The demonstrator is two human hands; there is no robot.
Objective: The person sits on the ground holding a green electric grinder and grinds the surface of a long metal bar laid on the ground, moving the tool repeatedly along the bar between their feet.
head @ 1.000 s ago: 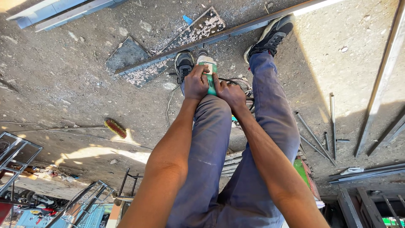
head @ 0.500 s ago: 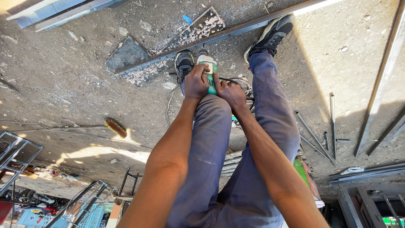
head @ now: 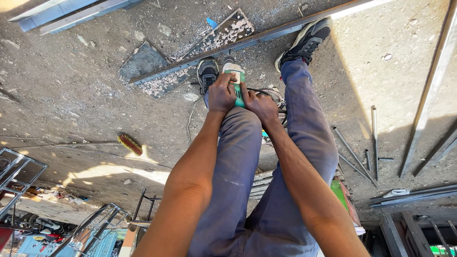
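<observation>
A green grinder (head: 234, 84) sits at upper centre of the frame, gripped from both sides. The left hand (head: 222, 93) is closed around its left flank; the right hand (head: 261, 106) is closed on its right flank and rear. The tool's head points at a long metal bar (head: 247, 42) running diagonally across the concrete floor (head: 81, 109), from centre left to the upper right. The left shoe (head: 207, 74) rests against the bar just beside the grinder; the right shoe (head: 305, 43) stands further right, also at the bar. A dark cable (head: 264, 91) trails from the tool. Grey metal filings (head: 223, 34) lie along the bar. A brush (head: 130, 143) lies at centre left. Loose steel rods (head: 374, 140) lie at right.
</observation>
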